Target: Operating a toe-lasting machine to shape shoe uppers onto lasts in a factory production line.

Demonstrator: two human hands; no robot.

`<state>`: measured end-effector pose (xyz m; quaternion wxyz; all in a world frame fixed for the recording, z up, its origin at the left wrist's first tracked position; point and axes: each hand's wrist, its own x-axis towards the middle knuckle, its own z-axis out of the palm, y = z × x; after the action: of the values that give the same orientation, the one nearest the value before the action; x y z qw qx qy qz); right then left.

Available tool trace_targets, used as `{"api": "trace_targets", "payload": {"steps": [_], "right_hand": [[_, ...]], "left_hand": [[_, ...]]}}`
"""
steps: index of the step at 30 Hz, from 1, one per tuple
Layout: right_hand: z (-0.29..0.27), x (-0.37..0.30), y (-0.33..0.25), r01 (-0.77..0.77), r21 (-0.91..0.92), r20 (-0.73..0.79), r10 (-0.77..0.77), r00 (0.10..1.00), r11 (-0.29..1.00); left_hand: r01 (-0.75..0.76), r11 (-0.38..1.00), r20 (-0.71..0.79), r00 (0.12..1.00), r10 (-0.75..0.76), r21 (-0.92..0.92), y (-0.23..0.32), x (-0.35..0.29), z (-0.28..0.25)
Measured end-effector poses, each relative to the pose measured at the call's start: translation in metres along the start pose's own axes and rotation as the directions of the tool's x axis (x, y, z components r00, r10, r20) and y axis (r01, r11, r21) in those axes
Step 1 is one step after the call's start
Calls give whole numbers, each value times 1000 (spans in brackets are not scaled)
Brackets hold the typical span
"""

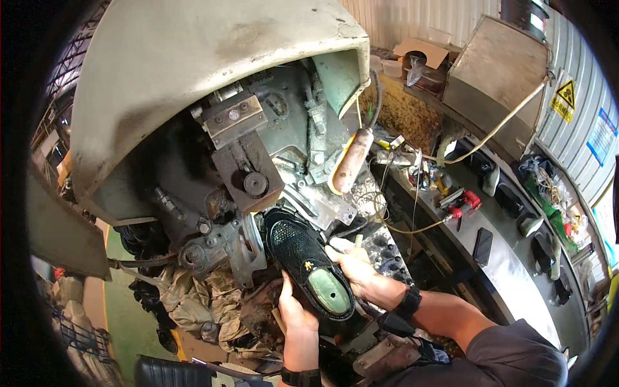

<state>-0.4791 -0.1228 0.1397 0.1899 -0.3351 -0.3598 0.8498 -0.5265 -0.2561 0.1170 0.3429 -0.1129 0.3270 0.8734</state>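
Note:
A black mesh shoe upper (288, 244) is stretched over a pale green shoe last (330, 291), whose top with a small dark hole shows in the collar. I hold it tilted, its toe pointing away into the machine and its heel toward me. My left hand (297, 312) grips its left side near the heel, fingers partly hidden beneath. My right hand (356, 269) is closed on the right side, its fingertips partly out of sight. The toe lies just below the dark metal block (248, 169) of the machine; whether they touch, I cannot tell.
A large cream machine hood (213, 39) arches overhead. To the right, a metal bench (512, 284) carries a phone (483, 246), a red tool (465, 204) and a row of black shoes (545, 253). A worn lamp-like cylinder (351, 161) hangs beside the machine. Crumpled cloth (193, 293) lies at lower left.

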Motion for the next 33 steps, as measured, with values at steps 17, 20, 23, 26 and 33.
{"api": "trace_targets", "payload": {"steps": [17,20,23,26,33], "right_hand": [[-47,50,49,-62,254,233,1,973,965],[-75,41,20,-280,-1,190,275,942,960],[-97,8,-26,-261,-222,98,288,953,940],[-115,-12,-51,-134,-270,172,185,968,953],[-154,-37,-80,-14,-169,61,25,998,985]], "left_hand": [[-378,915,-241,883,402,143,-41,51,-54],[-181,937,-249,933,260,299,3,12,-47],[-195,851,-349,850,395,488,28,-18,-93],[-251,479,-151,741,654,841,11,-39,-132],[-357,-691,684,678,271,628,-31,-53,-135]]}}
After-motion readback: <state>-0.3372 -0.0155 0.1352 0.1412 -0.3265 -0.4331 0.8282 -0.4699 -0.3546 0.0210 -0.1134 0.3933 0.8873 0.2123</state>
